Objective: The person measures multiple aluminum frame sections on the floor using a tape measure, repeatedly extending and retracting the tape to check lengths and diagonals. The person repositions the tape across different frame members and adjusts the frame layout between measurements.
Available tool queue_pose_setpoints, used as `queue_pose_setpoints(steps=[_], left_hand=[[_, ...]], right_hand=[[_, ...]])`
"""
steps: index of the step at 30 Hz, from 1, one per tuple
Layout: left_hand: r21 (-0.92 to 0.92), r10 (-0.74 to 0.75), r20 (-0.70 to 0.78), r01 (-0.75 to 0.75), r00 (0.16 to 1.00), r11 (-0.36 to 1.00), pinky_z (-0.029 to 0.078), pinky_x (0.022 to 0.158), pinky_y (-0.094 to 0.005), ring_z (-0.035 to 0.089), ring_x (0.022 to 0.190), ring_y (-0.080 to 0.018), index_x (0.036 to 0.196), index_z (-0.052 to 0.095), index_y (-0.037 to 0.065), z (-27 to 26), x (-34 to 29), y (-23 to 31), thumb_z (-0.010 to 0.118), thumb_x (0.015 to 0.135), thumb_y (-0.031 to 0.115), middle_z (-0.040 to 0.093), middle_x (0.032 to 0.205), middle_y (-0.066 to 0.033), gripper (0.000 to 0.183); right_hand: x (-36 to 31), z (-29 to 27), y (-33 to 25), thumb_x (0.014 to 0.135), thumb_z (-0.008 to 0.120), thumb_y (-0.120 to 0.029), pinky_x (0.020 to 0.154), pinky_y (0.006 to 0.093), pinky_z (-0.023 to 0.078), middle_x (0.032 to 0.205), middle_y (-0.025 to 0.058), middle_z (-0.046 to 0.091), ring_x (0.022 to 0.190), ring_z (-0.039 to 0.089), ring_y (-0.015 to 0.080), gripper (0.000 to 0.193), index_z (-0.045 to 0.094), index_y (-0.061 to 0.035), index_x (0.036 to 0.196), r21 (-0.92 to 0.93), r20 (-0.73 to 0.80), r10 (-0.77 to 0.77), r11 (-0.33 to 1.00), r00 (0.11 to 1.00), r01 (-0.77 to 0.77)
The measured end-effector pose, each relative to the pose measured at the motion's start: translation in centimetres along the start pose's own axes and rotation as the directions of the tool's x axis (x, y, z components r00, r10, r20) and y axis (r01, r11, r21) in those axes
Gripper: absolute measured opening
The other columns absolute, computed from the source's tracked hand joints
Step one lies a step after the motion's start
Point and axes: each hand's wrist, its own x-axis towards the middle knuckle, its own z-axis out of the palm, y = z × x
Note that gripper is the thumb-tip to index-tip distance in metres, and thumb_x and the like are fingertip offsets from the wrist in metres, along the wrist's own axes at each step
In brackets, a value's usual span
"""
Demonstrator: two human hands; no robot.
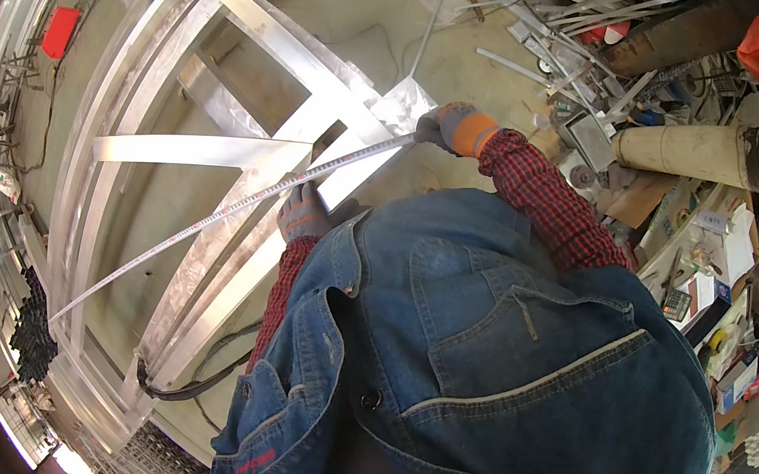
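Observation:
A tape measure's blade (204, 224) stretches diagonally over a silvery metal frame (255, 20) of straight and curved box bars. My right hand (459, 131), in a grey and orange glove, is closed around the tape measure's near end beyond the frame's right side; the case is hidden in the fingers. The blade's far end reaches the curved bars at the lower left. My left hand (306, 214), gloved alike, lies against a frame bar just below the blade. Its fingers look stretched out, fingertips close to the blade; whether they touch it I cannot tell.
Metal offcuts (570, 78) and a large beige tube (695, 148) lie at the upper right. A cluttered bench with a calculator (677, 305) runs along the right. On the left are a red box (60, 33) and a stack of dark tubes (33, 328). Black cable (190, 390) trails by the frame.

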Motion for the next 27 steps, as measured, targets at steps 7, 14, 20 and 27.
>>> queue_pose_setpoints(steps=[7, 14, 20, 27], left_hand=[[0.003, 0.108, -0.085, -0.109, 0.990, 0.994, 0.050, 0.103, -0.0491, 0.059, 0.123, -0.0388, 0.113, 0.065, 0.007, 1.2, 0.5, -1.3, 0.078, 0.081, 0.059, 0.063, 0.132, -0.0172, 0.062], [-0.002, 0.222, -0.145, -0.225, 0.964, 0.974, 0.050, 0.105, -0.0492, 0.057, 0.127, -0.0396, 0.116, 0.067, 0.006, 3.0, 1.6, -3.5, 0.079, 0.082, 0.052, 0.061, 0.136, -0.0179, 0.059], [-0.032, 0.246, -0.052, -0.248, 0.968, 0.968, 0.046, 0.111, -0.0490, 0.052, 0.135, -0.0405, 0.135, 0.060, 0.003, 2.6, 2.1, -4.4, 0.080, 0.077, 0.065, 0.056, 0.144, -0.0220, 0.087], [-0.106, 0.174, 0.051, -0.168, 0.983, 0.980, 0.051, 0.105, -0.0476, 0.057, 0.130, -0.0393, 0.143, 0.054, 0.003, 0.3, 0.8, -3.1, 0.078, 0.077, 0.069, 0.056, 0.146, -0.0215, 0.096]], right_hand=[[-0.7, -1.2, -1.4, 0.098, 0.062, -0.044, 0.072, 0.0410, 0.053, 0.081, 0.0056, 0.072, 0.071, 0.069, 0.0245, 0.026, 0.074, -0.0219, 0.104, -0.036, 0.018, 0.040, 0.999, 0.999, -0.040], [-0.4, -0.4, -0.5, 0.098, 0.061, -0.042, 0.075, 0.0417, 0.053, 0.090, 0.0037, 0.074, 0.078, 0.069, 0.0258, 0.024, 0.074, -0.0238, 0.106, -0.026, 0.023, 0.086, 0.996, 0.996, -0.085], [-0.1, 0.3, -0.2, 0.098, 0.061, -0.037, 0.079, 0.0410, 0.054, 0.097, 0.0025, 0.075, 0.087, 0.070, 0.0251, 0.019, 0.074, -0.0250, 0.106, -0.049, -0.011, 0.048, 0.998, 0.999, -0.048], [-0.1, 1.2, 1.1, 0.097, 0.064, -0.031, 0.081, 0.0395, 0.054, 0.098, 0.0017, 0.076, 0.089, 0.070, 0.0239, 0.016, 0.075, -0.0245, 0.107, -0.025, -0.075, -0.043, 0.999, 0.996, 0.041]])
